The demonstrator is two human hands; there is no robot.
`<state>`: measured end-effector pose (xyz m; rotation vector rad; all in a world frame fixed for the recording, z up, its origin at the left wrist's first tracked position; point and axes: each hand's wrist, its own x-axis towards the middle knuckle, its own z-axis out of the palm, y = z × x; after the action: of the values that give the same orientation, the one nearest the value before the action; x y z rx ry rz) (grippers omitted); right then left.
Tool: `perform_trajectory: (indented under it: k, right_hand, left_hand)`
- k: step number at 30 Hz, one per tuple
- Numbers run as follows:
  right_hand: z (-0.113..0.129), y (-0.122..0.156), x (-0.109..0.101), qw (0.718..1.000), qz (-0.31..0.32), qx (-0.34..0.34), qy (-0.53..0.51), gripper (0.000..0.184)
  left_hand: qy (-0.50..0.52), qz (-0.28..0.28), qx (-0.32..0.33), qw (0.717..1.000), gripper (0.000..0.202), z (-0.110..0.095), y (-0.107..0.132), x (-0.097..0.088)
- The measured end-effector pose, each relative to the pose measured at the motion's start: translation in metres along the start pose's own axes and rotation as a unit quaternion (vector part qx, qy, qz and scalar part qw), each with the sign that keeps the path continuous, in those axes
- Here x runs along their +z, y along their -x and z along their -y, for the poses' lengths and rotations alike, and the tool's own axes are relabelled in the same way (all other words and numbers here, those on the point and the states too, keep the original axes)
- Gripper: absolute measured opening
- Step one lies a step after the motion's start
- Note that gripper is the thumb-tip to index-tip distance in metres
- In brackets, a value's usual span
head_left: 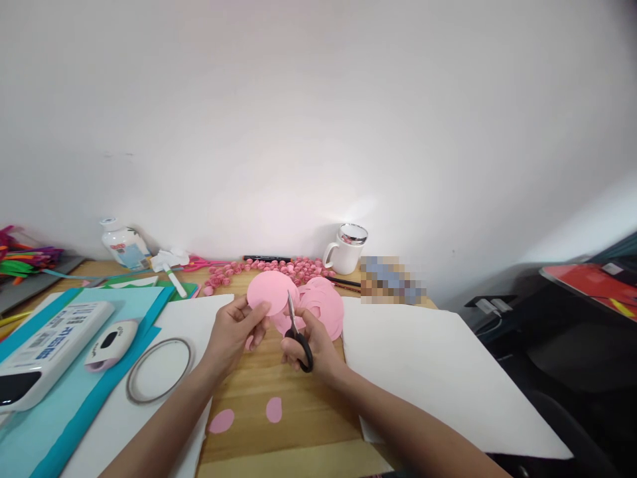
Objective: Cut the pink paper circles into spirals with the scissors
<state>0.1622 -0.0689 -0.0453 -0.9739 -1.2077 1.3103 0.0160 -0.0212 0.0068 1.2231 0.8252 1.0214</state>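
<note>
Between thumb and fingers, my left hand (236, 326) pinches a pink paper circle (271, 291) by its lower edge. My right hand (313, 345) holds black-handled scissors (301, 348), with the blades pointing up at the circle's right edge. Whether the blades touch the paper I cannot tell. Behind both hands lies a pile of pink paper circles (328, 309). Two small pink paper pieces, one oval (221, 421) and one rounded with a corner (274, 409), rest on the wooden table nearer to me.
Many small pink paper rolls (298, 267) lie by the wall beside a white mug (346, 249). White sheets (428, 365) flank the work spot. On the left are a tape roll (159, 370), a white cutter-like device (112, 345), blue paper (64, 411) and a white bottle (124, 244).
</note>
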Motion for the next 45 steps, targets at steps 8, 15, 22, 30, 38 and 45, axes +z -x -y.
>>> perform_trajectory:
  k: [8,15,22,30,38,45]
  right_hand:
    - [0.01,0.0,0.0,1.0,0.008,0.016,0.004,0.055]
    - [0.018,0.0,0.0,0.999,-0.005,0.0,-0.053,0.062]
    - [0.016,0.001,0.001,0.998,0.007,-0.007,-0.062,0.059]
    - [0.017,0.001,0.0,0.999,0.001,-0.01,-0.041,0.057]
    - [0.011,-0.001,-0.001,1.0,-0.009,-0.011,-0.01,0.05]
    - [0.008,0.0,-0.002,1.0,-0.022,0.0,0.013,0.048]
  left_hand:
    - [-0.059,-0.015,-0.01,0.998,0.03,0.004,0.0,-0.001]
    - [-0.104,-0.002,-0.009,0.994,0.034,0.006,0.001,-0.001]
    - [-0.103,0.0,-0.012,0.995,0.035,0.006,0.002,-0.001]
    - [-0.102,-0.002,-0.014,0.995,0.034,0.003,0.001,0.001]
    - [-0.094,0.002,-0.01,0.996,0.035,0.006,0.0,-0.003]
    - [-0.089,-0.007,0.009,0.996,0.033,0.005,-0.001,-0.003]
